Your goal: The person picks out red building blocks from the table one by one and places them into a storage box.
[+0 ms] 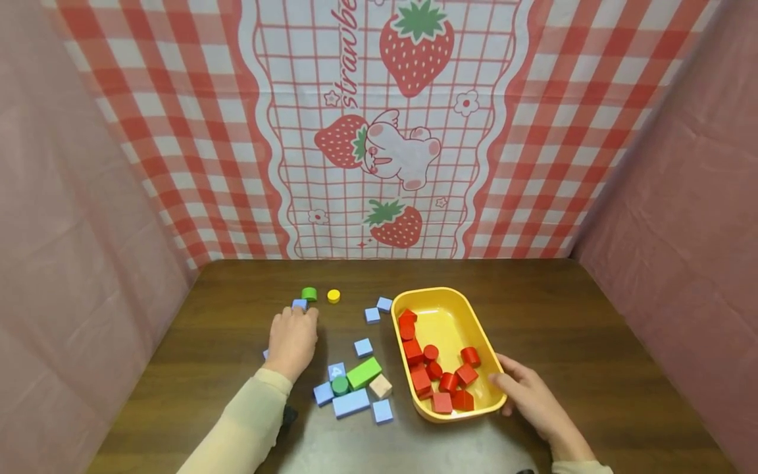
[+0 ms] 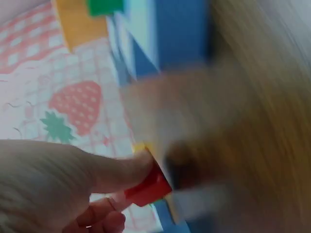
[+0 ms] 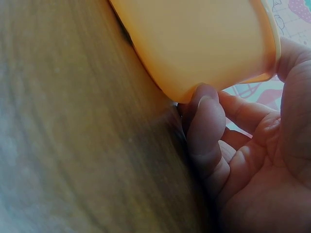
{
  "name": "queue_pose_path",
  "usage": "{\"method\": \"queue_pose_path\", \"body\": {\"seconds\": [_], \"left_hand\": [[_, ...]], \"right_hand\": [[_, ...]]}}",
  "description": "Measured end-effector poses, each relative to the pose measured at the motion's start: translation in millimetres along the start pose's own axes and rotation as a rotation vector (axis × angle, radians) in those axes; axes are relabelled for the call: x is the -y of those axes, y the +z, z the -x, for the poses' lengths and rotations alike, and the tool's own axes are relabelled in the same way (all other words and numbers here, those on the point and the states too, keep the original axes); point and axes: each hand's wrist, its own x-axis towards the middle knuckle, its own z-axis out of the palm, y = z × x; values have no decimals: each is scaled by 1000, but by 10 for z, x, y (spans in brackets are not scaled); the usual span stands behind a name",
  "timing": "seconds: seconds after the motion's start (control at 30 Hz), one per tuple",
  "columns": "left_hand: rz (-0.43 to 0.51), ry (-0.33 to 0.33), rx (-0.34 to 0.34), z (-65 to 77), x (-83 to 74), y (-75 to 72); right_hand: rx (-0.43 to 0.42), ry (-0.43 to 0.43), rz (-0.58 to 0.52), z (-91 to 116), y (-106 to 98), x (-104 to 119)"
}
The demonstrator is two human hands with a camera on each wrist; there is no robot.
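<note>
In the left wrist view my left hand pinches a red block between thumb and fingers. The head view hides that block behind the hand, which is low over the left part of the table beside a blue block. My right hand grips the near right corner of a yellow plastic bin, thumb over the rim and fingers against the outside wall. Several red blocks of different shapes lie in the bin, mostly along its left side and near end.
Between left arm and bin lie a long green block, a dark green cylinder, a long blue block, a plain wooden block and several blue blocks. Farther back are a green block and a yellow disc. A checked cloth hangs behind the table.
</note>
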Motion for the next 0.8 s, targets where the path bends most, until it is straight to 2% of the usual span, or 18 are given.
{"method": "queue_pose_path", "body": {"seconds": [0.07,0.13,0.2,0.27,0.37,0.47,0.63,0.8], "left_hand": [[106,-4,37,20,-128,-76],[228,21,69,54,-334,-171],[331,85,97,112,-583,-261],[393,188,113,199,-830,-313],[390,338,118,321,-1143,-322],[357,407,92,375,-1356,-271],[331,420,76,360,-1523,-154],[314,385,86,368,-1524,-109]], "right_hand": [[4,-2,4,-1,5,6],[0,-8,7,1,8,12],[-5,-10,4,5,12,17],[-5,-10,1,7,17,21],[3,-5,-10,11,19,22],[3,0,-16,15,17,26],[0,15,-7,13,6,33],[12,17,-5,0,-3,33]]}}
